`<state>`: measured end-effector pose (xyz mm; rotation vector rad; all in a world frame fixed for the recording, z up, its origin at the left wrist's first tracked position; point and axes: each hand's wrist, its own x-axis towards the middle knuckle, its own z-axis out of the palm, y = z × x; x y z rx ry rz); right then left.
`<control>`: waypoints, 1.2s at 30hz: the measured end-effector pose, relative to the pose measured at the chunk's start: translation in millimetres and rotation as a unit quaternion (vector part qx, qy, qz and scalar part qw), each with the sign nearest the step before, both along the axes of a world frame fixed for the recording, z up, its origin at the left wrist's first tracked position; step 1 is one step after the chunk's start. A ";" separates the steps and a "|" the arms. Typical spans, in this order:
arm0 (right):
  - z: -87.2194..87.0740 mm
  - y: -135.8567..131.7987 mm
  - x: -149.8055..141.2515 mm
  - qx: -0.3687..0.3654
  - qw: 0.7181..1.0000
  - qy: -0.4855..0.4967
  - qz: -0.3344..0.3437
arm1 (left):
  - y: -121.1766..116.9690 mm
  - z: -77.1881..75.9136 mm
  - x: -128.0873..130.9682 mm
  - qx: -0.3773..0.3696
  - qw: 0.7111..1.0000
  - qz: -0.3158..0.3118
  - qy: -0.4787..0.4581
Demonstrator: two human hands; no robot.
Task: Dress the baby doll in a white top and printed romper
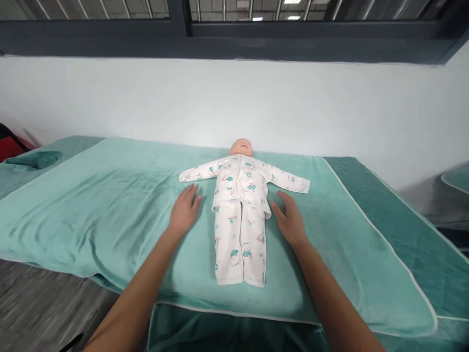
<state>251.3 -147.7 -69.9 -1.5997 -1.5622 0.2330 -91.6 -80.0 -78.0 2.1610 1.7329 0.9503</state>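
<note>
2 bare hands (pixel 185 210) reach in from the bottom of the head view, and I have them on either side of a doll (pixel 242 147) lying near the middle of the frame. The doll is laid out flat, its head toward the wall (pixel 146 102) and its legs toward me. It wears a white printed top (pixel 241 181) and matching trousers (pixel 240 244). The 2 sleeves spread outward, and the 2 trouser legs lie side by side, pointing down the frame.

My left hand (pixel 184 211) is empty, fingers loosely parted and curved, just below the sleeve at left of centre. My right hand (pixel 290 219) is empty too, thumb and fingers apart, just beside the top's lower edge, at right of centre. I cannot tell whether either palm presses on the cloth under it.

Beneath the doll, a light green blanket (pixel 120 205) with pale edging fills most of the width, wrinkled at left. Darker green cloth (pixel 406 230) shows at the right and along the bottom centre. The white wall rises behind, with a dark window frame (pixel 220 46) and metal bars (pixel 251 10) across the top. A red and black item (pixel 9 146) sits at the left edge; grey flooring (pixel 40 293) shows at lower left.
</note>
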 end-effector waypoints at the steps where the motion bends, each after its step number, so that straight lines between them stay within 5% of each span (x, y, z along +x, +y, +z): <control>1: 1.1 -11.6 -6.2 0.011 1.000 0.020 0.015 | -12.8 0.2 4.3 0.000 0.999 -0.026 -0.031; 6: 6.9 -54.1 -33.4 -0.021 0.997 0.029 0.068 | -63.4 6.2 33.1 -0.018 0.982 -0.128 -0.137; 11: 9.3 -97.3 -47.7 -0.014 0.995 0.057 0.086 | -106.9 7.3 41.6 -0.038 0.975 -0.095 -0.200; 18: 22.2 -148.1 -82.6 -0.011 0.979 -0.045 0.201 | -176.7 5.6 44.0 0.058 0.974 -0.201 -0.083; 26: 23.9 -147.5 -77.7 -0.006 0.975 -0.068 0.211 | -183.2 16.9 43.9 0.136 0.950 -0.279 0.038; 36: 32.0 -159.9 -64.4 -0.019 0.966 -0.069 0.247 | -198.7 21.8 23.6 0.142 0.945 -0.295 -0.022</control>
